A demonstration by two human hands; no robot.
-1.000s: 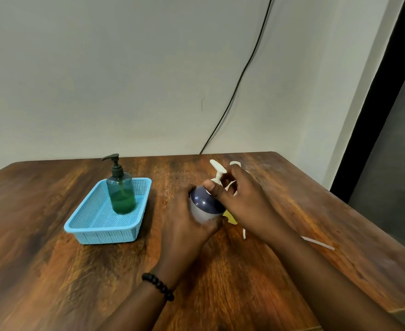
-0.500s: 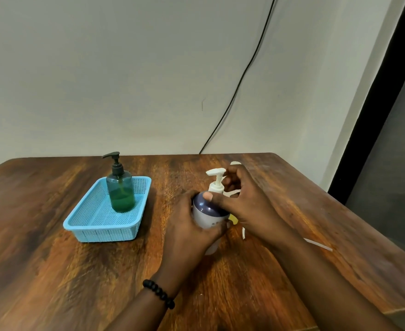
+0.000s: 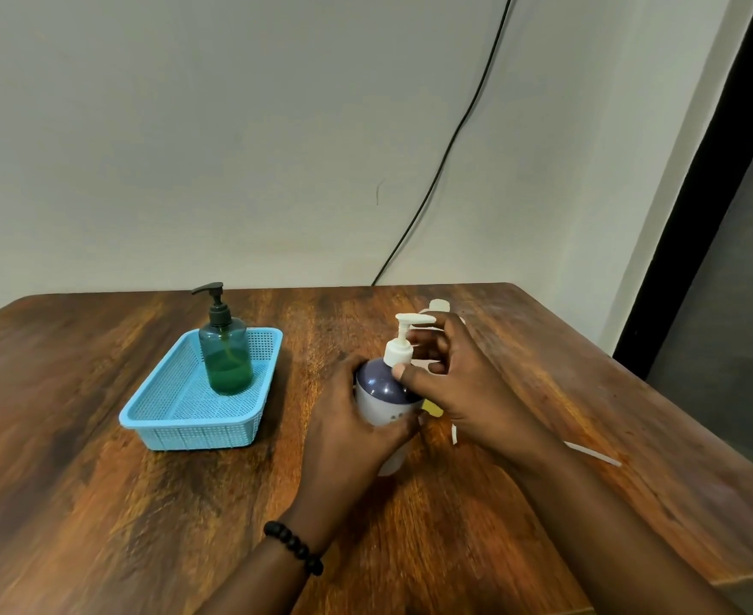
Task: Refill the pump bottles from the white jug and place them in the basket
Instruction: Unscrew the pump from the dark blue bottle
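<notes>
A wooden table [image 3: 99, 503] carries everything here. Toward its left part, closer to the far edge than to the near one, stands a light blue basket [image 3: 179, 410] with perforated walls. Inside the basket, in its far right corner, a green pump bottle [image 3: 226, 355] stands upright; it has a dark pump head with the nozzle turned to the left, and green liquid fills about the lower half.

To the right of the basket, near the middle of the table, the left hand [image 3: 348, 432] wraps around the body of a white pump bottle [image 3: 386, 395] with a dark purple shoulder — the fingers are curled around its lower part and hold it. A black bead bracelet [image 3: 295, 548] sits on the left wrist. This bottle seems to lean a little, and its bottom looks lifted from the table or just touching it; I cannot tell which.

The right hand [image 3: 463, 392] is at the white pump head of the same bottle. The thumb presses at the collar and the fingers are curled around the neck below the nozzle, so the hand grips the pump.

Behind the right hand only a small part of the white jug [image 3: 439, 305] is visible — mostly its cap. A thin white strip [image 3: 592, 453] lies on the table toward the right edge. A black cable [image 3: 445, 153] runs down the wall behind the far edge.
</notes>
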